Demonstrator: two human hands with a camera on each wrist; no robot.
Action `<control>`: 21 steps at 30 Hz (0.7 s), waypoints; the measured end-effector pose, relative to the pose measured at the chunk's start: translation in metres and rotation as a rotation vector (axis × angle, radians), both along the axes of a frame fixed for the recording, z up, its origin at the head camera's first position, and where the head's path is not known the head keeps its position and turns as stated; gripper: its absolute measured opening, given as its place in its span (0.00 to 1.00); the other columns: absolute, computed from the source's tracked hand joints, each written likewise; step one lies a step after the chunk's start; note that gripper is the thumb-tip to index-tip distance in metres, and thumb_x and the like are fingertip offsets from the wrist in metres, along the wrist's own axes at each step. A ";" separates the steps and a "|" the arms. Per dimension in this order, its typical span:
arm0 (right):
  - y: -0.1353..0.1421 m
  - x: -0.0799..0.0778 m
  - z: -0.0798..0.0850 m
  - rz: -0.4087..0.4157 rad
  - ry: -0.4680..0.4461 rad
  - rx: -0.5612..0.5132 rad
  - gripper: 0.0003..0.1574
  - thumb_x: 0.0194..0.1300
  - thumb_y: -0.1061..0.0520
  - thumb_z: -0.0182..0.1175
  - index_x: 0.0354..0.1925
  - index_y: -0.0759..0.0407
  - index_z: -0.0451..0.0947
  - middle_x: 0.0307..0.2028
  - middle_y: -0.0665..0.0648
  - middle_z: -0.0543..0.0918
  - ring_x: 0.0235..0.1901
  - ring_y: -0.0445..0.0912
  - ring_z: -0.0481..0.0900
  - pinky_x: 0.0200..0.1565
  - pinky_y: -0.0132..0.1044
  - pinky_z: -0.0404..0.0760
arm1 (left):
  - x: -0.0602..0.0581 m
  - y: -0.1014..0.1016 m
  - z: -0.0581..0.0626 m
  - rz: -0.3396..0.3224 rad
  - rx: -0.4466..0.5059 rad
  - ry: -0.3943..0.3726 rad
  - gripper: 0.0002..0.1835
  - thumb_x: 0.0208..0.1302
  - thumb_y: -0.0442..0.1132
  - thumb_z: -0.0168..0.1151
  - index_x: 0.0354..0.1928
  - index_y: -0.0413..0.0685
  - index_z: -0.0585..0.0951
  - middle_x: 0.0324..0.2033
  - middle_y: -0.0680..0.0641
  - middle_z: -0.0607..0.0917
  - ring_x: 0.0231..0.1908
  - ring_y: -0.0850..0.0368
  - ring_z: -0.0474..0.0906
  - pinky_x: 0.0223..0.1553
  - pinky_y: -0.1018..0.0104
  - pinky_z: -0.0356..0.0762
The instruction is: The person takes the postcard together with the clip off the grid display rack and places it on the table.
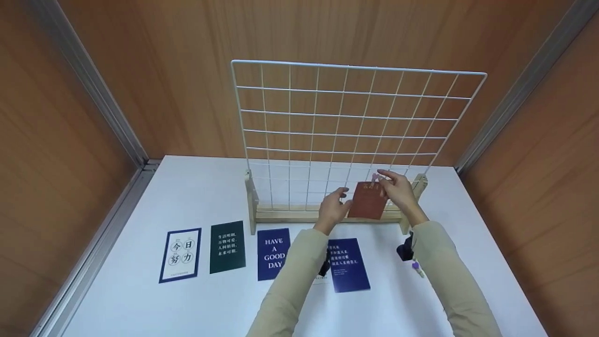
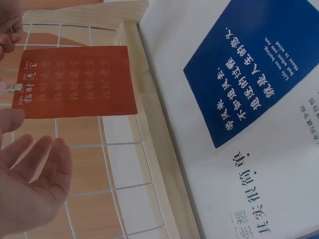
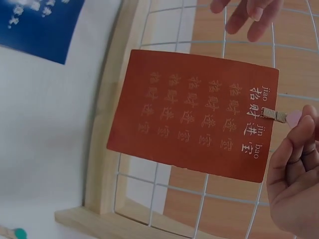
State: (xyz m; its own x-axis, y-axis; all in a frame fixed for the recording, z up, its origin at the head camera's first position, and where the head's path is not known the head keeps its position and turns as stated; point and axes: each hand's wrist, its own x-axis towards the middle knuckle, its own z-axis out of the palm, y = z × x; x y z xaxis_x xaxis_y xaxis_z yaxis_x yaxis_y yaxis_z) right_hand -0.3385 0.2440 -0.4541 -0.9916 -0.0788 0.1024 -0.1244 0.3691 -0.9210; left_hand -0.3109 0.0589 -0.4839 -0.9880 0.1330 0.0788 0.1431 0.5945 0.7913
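Observation:
My right hand (image 1: 398, 192) pinches the pink end of a small wooden clothespin (image 3: 275, 115) between thumb and finger. The peg sits on the top edge of a red card (image 1: 367, 201) with pale gold characters, which hangs upright in front of the white wire grid (image 1: 360, 68). My left hand (image 1: 333, 211) is raised by the card's left side, fingers loosely bent and holding nothing. In the right wrist view a gap shows between those fingers (image 3: 257, 14) and the card. Grid wires pass behind the card.
Wooden feet and a base bar (image 1: 290, 216) support the grid. On the white table lie a blue-bordered card (image 1: 180, 255), a green card (image 1: 227, 246), a navy card (image 1: 273, 252) and a blue card (image 1: 348, 267). Another clothespin (image 1: 418, 268) lies beside the right forearm. Wood-grain panels enclose the table.

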 end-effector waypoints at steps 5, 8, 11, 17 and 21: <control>-0.002 0.000 0.001 0.005 -0.014 0.021 0.22 0.66 0.59 0.46 0.56 0.68 0.65 0.15 0.65 0.73 0.10 0.37 0.67 0.15 0.28 0.69 | 0.000 0.004 0.003 0.007 -0.012 0.011 0.20 0.59 0.40 0.56 0.54 0.45 0.72 0.44 0.45 0.78 0.39 0.54 0.76 0.40 0.63 0.72; -0.002 -0.001 0.002 0.009 -0.021 0.019 0.22 0.66 0.59 0.46 0.56 0.69 0.65 0.14 0.64 0.73 0.10 0.38 0.68 0.15 0.28 0.70 | -0.001 0.007 0.004 0.008 -0.010 0.014 0.19 0.60 0.39 0.55 0.54 0.45 0.72 0.45 0.44 0.78 0.40 0.53 0.76 0.41 0.63 0.71; -0.005 0.005 0.010 0.018 -0.031 0.024 0.22 0.66 0.59 0.46 0.56 0.70 0.64 0.15 0.67 0.73 0.10 0.39 0.67 0.16 0.27 0.70 | -0.002 0.010 0.005 0.012 -0.006 0.018 0.20 0.60 0.39 0.55 0.54 0.44 0.71 0.46 0.44 0.77 0.40 0.53 0.76 0.42 0.63 0.71; -0.004 -0.003 0.002 -0.001 -0.059 0.067 0.24 0.66 0.53 0.47 0.56 0.65 0.66 0.18 0.67 0.73 0.13 0.44 0.70 0.16 0.29 0.70 | -0.004 0.015 0.004 0.031 0.012 0.024 0.19 0.59 0.37 0.55 0.54 0.45 0.72 0.47 0.44 0.77 0.39 0.53 0.76 0.41 0.63 0.71; -0.005 -0.005 0.000 -0.008 -0.083 0.076 0.25 0.66 0.51 0.48 0.56 0.64 0.67 0.15 0.58 0.72 0.14 0.44 0.70 0.18 0.32 0.72 | -0.006 0.016 0.003 0.030 0.025 0.018 0.19 0.60 0.36 0.55 0.54 0.45 0.71 0.47 0.44 0.77 0.43 0.52 0.75 0.44 0.62 0.70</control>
State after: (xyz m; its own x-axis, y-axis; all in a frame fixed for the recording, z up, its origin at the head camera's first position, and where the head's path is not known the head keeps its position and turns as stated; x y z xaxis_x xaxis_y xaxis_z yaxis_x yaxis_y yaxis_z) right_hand -0.3431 0.2389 -0.4537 -0.9971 -0.0752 0.0134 -0.0452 0.4392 -0.8972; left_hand -0.3164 0.0747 -0.4809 -0.9899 0.1005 0.0997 0.1397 0.5785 0.8036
